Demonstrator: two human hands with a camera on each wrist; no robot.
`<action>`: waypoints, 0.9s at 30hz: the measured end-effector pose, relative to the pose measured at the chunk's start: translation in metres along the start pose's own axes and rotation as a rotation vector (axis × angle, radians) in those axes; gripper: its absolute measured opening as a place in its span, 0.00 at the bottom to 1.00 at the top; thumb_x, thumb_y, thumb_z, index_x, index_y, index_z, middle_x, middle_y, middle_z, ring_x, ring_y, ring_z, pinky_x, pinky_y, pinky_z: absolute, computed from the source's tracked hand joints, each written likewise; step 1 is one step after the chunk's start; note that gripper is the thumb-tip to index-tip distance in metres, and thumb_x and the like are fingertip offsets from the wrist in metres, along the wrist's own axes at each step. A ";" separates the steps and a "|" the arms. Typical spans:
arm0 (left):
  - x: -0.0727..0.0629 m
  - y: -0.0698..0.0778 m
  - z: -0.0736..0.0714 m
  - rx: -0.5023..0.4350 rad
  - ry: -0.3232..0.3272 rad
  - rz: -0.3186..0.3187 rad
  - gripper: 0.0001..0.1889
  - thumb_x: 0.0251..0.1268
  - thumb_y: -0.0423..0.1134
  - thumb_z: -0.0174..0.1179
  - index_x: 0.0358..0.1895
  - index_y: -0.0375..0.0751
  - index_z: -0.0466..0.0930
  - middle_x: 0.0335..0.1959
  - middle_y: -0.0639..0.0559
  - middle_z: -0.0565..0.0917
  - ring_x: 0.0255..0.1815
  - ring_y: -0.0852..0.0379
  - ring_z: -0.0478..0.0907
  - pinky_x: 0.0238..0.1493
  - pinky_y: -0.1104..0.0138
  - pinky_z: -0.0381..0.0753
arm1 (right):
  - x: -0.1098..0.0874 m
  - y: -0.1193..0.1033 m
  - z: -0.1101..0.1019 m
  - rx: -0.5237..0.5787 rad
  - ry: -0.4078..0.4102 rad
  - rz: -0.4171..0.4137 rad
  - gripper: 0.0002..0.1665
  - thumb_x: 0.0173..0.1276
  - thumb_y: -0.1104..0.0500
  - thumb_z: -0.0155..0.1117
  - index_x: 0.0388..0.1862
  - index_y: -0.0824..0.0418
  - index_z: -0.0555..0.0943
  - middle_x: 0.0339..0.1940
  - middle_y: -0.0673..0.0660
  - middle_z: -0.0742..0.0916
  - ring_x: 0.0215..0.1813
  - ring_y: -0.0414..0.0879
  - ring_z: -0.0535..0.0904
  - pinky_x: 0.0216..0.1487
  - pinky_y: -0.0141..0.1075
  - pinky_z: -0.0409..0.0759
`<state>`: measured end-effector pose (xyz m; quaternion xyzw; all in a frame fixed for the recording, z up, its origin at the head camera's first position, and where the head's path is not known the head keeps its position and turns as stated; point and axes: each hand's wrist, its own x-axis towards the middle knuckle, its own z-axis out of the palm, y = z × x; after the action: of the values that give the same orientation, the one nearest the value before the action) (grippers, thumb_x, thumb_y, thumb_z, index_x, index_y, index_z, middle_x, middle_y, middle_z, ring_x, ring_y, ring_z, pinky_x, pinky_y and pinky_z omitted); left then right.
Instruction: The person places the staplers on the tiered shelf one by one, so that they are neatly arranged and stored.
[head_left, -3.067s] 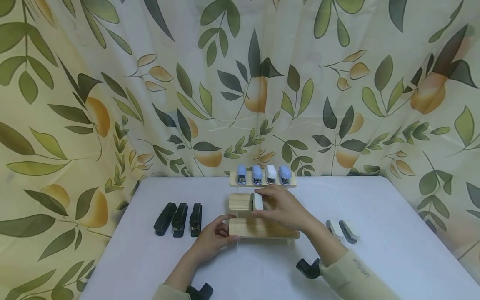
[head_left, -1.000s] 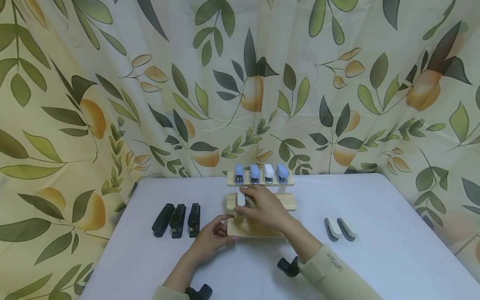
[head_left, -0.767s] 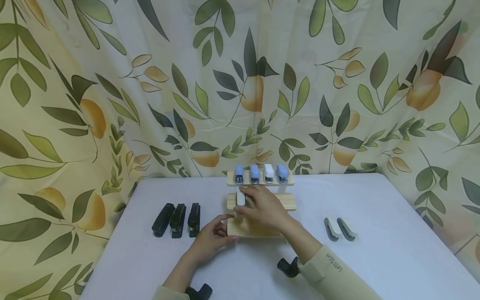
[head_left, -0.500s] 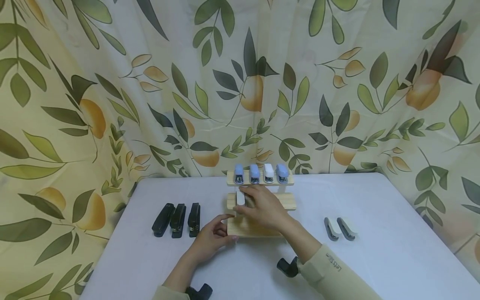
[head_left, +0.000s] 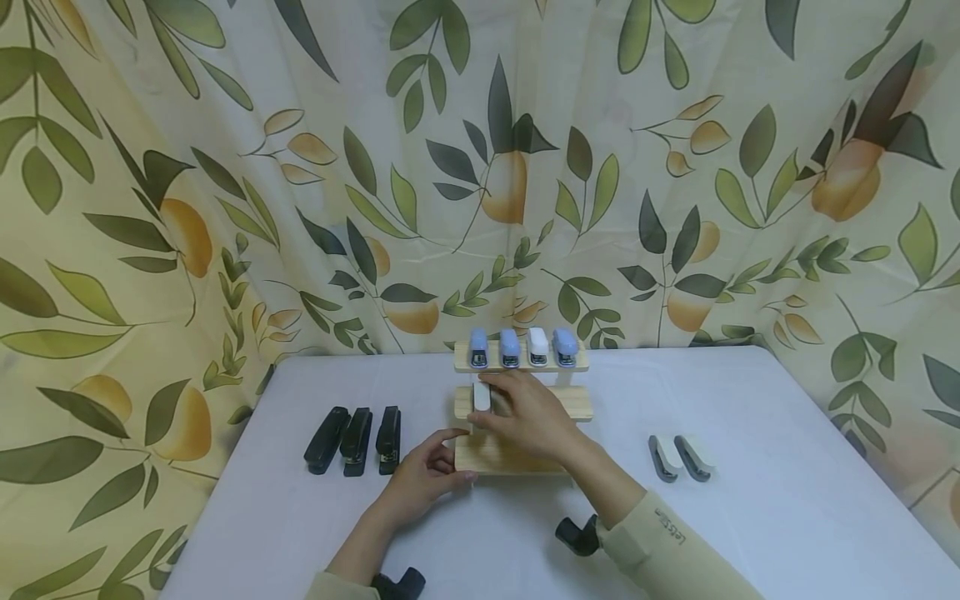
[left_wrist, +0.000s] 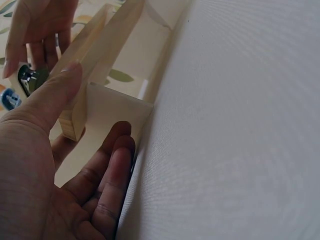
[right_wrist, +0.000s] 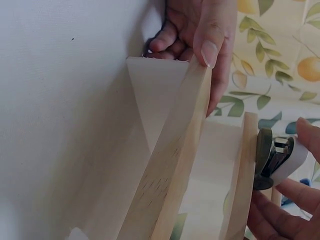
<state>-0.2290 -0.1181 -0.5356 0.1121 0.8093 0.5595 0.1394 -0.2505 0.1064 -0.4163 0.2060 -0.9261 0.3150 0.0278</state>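
A tiered wooden display rack (head_left: pixel 480 458) stands mid-table. My left hand (head_left: pixel 426 477) holds the left end of its lowest shelf; in the left wrist view the thumb (left_wrist: pixel 65 82) lies against the shelf's edge, with the other fingers below. My right hand (head_left: pixel 531 417) pinches a small white stapler (head_left: pixel 482 398) with a dark green base at the left end of the middle shelf (head_left: pixel 573 403). In the right wrist view, the base of this stapler (right_wrist: pixel 291 162) is right against the shelf, fingers and thumb on either side of the white top.
Three blue staplers and one white stapler (head_left: pixel 537 346) line the top shelf (head_left: pixel 459 358). Three black staplers (head_left: pixel 356 442) lie on the table left of the rack. Two white-and-grey staplers (head_left: pixel 693 458) lie on the right. A leaf-patterned curtain (head_left: pixel 420 208) hangs behind.
Since the oldest frame, my right hand has carried the white stapler leftward to the middle shelf's left end. Over the last second both hands have stayed still.
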 end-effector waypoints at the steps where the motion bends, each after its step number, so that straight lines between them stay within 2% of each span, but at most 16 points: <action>1: 0.000 0.000 0.000 -0.001 0.001 0.000 0.34 0.60 0.56 0.75 0.70 0.67 0.73 0.43 0.54 0.85 0.45 0.55 0.80 0.48 0.65 0.80 | 0.000 0.000 0.000 0.005 0.001 0.000 0.40 0.66 0.40 0.74 0.72 0.55 0.77 0.73 0.57 0.80 0.76 0.58 0.72 0.76 0.56 0.68; 14: -0.001 -0.001 -0.001 -0.009 -0.001 -0.002 0.34 0.60 0.55 0.75 0.71 0.66 0.72 0.44 0.54 0.85 0.46 0.55 0.80 0.48 0.66 0.80 | -0.007 0.004 -0.006 0.063 0.018 0.028 0.40 0.64 0.38 0.75 0.71 0.52 0.78 0.72 0.55 0.81 0.75 0.57 0.74 0.75 0.57 0.69; 22: -0.001 -0.001 0.000 -0.008 0.002 -0.005 0.35 0.60 0.55 0.75 0.71 0.65 0.72 0.45 0.54 0.85 0.46 0.55 0.80 0.49 0.65 0.79 | -0.013 0.012 -0.013 0.077 0.055 0.013 0.38 0.65 0.42 0.76 0.71 0.54 0.78 0.70 0.55 0.83 0.71 0.56 0.77 0.72 0.57 0.72; 27: 0.001 -0.001 0.000 -0.005 0.002 -0.013 0.35 0.59 0.56 0.75 0.71 0.66 0.72 0.44 0.54 0.85 0.46 0.55 0.80 0.49 0.65 0.79 | -0.020 0.020 -0.018 0.089 0.054 0.038 0.39 0.65 0.42 0.76 0.72 0.53 0.78 0.72 0.55 0.81 0.74 0.58 0.74 0.74 0.60 0.69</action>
<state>-0.2298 -0.1181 -0.5363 0.1058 0.8089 0.5605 0.1426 -0.2415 0.1387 -0.4170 0.1806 -0.9139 0.3617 0.0375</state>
